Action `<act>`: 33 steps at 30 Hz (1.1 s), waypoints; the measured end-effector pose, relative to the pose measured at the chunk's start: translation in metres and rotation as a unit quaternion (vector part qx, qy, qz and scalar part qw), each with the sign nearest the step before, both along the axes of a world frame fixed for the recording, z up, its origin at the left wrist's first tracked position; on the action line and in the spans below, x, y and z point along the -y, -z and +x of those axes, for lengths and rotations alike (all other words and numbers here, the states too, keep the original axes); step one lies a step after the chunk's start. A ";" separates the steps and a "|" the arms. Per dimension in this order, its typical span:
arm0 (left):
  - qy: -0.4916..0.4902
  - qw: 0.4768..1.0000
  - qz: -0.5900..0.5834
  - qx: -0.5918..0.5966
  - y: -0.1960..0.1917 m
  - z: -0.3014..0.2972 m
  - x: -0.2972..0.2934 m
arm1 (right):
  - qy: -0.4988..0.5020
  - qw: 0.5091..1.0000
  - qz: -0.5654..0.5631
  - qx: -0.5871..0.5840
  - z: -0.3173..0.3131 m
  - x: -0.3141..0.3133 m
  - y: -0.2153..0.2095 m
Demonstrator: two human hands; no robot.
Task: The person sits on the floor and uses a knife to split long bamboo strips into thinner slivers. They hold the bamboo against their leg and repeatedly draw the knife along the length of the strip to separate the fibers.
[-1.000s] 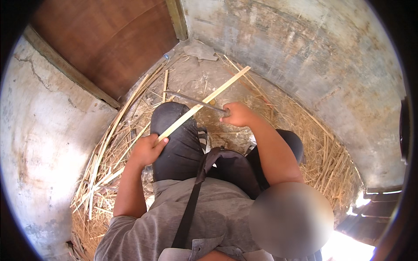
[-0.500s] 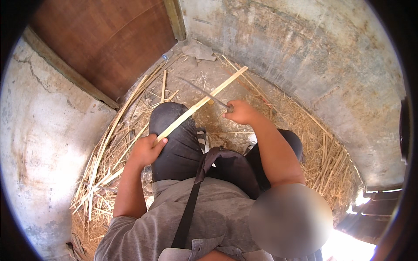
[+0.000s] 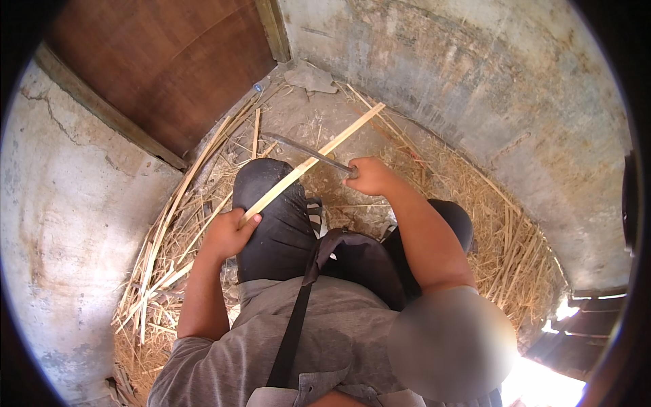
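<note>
Pale strip (image 3: 298, 175) appears light, springy; best held at near end, where left hand (image 3: 232, 235) pinches; right hand (image 3: 371, 177) clenches knife (image 3: 291, 143).

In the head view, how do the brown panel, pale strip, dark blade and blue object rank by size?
Largest to smallest:
1. Brown panel
2. Pale strip
3. Dark blade
4. Blue object, tiny

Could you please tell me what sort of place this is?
It looks like a rough work corner, perhaps in a shed: stained walls, a wood-framed brown door, and a dirt floor littered with strawlike slivers.
</note>
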State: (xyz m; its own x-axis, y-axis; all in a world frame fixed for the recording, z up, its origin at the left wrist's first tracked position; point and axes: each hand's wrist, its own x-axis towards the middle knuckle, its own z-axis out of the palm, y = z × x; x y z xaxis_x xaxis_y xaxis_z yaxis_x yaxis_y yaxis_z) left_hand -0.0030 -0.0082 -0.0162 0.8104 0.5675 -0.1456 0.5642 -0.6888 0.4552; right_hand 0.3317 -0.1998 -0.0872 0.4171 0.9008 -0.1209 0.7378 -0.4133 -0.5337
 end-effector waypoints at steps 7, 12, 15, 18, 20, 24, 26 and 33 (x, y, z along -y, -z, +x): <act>-0.004 1.000 0.005 -0.005 -0.001 0.000 0.002 | 0.010 1.000 -0.004 -0.012 -0.002 0.000 -0.004; -0.005 1.000 0.007 -0.003 0.000 0.001 0.002 | 0.009 1.000 0.006 -0.011 -0.003 0.001 -0.006; -0.005 1.000 0.006 0.001 0.002 0.000 0.001 | 0.006 1.000 0.001 -0.025 -0.002 0.001 -0.009; -0.007 1.000 0.000 0.001 0.003 0.000 0.000 | 0.006 1.000 -0.001 -0.026 -0.003 0.002 -0.014; -0.009 1.000 -0.005 0.000 0.001 0.000 0.001 | 0.007 1.000 -0.002 -0.028 -0.003 0.002 -0.013; -0.006 1.000 0.001 0.001 0.002 0.000 0.001 | 0.010 0.999 -0.002 -0.031 -0.003 0.002 -0.011; -0.005 1.000 -0.002 0.001 0.002 0.000 0.000 | 0.008 1.000 0.000 -0.029 -0.003 0.002 -0.011; -0.001 1.000 0.002 0.005 0.005 -0.001 -0.002 | 0.007 1.000 0.005 -0.030 -0.002 0.002 -0.009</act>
